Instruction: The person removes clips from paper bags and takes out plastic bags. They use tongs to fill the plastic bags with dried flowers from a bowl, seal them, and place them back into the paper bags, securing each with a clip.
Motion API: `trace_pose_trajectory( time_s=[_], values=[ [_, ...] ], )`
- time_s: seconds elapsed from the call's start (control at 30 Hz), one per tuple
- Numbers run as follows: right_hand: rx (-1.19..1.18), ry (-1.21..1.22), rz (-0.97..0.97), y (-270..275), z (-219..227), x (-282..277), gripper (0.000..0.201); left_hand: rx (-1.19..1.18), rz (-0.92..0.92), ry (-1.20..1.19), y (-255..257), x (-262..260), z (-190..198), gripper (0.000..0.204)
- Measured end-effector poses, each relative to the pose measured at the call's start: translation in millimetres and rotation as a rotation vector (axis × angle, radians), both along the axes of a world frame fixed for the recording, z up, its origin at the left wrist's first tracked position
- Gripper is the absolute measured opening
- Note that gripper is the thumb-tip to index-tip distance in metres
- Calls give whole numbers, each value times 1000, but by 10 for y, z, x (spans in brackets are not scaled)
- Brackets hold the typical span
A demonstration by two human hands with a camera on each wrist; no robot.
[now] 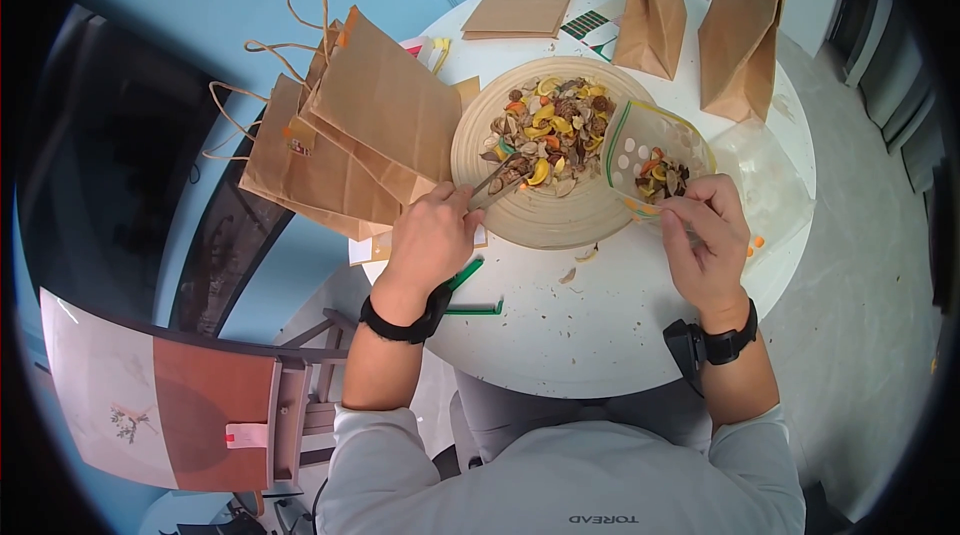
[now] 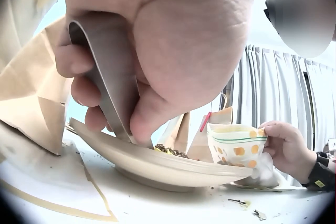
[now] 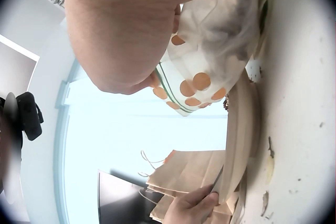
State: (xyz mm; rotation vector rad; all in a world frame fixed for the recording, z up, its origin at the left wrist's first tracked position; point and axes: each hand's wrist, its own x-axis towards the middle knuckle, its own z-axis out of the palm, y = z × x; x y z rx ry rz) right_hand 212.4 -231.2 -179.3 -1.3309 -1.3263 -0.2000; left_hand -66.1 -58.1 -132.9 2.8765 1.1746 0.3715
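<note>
My left hand [image 1: 432,243] grips metal tongs [image 2: 111,74] by the bent end, thumb on one side and fingers curled on the other. The tongs' tips point into a heap of dried potpourri [image 1: 555,125], with yellow, orange and brown pieces, on a round wooden plate [image 1: 530,228]. With thumb and fingers my right hand [image 1: 706,240] pinches the rim of a clear zip bag [image 3: 202,81] with orange dots and a green seal line. The bag stands open at the plate's right edge. Some potpourri lies inside it.
Brown paper bags [image 1: 385,105] with handles stand at the left, two clipped paper bags [image 1: 740,45] at the back right. A flat paper bag [image 1: 522,5] lies behind the plate. Green clips [image 1: 475,311] and crumbs are on the white table [image 1: 600,335]. Clear plastic [image 1: 775,180] lies right.
</note>
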Motion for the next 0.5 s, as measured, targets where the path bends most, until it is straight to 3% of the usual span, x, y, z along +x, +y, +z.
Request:
trace_pose_trajectory(
  time_s=[0.5],
  values=[
    [8,11,10,-10,-6,4,14,24,-15,65,-132,133,-30,25]
  ],
)
